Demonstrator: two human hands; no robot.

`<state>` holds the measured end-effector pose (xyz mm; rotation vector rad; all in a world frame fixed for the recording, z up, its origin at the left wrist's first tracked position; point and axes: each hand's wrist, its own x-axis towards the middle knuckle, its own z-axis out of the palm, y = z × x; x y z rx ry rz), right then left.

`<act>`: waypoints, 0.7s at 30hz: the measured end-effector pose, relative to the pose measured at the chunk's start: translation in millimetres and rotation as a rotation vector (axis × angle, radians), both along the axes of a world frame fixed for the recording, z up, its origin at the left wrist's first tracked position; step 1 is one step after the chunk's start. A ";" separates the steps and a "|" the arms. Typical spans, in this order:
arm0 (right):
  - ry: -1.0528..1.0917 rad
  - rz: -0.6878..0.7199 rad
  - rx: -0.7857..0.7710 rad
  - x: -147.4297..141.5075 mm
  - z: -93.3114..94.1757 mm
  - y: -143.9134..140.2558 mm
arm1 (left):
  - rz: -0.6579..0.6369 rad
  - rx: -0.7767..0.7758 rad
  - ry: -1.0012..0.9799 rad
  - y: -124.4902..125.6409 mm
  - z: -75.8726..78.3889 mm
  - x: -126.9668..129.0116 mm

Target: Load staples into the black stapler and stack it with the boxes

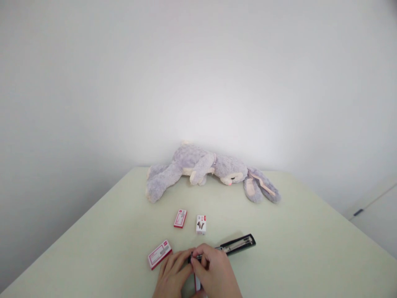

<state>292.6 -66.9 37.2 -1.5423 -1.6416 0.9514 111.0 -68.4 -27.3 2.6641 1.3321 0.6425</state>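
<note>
A black stapler [237, 244] lies opened out on the pale green table [310, 248], its metal staple channel facing up. Both hands meet at its near end at the bottom of the view. My left hand [170, 275] has its fingers on the stapler's near end. My right hand [215, 273] pinches something small there with thumb and forefinger; what it pinches is too small to tell. A red-and-white staple box [159, 254] lies just left of my left hand.
Two more small boxes lie farther back: a red one [180, 218] and a white one [201, 224]. A grey plush rabbit [204, 169] lies along the table's far edge against a white wall. A white cabinet [375, 215] stands at the right.
</note>
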 end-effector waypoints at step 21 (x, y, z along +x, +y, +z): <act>-0.342 0.295 -0.061 57.7 8.3 -19.9 | 0.065 -0.323 -0.171 -9.9 16.8 4.7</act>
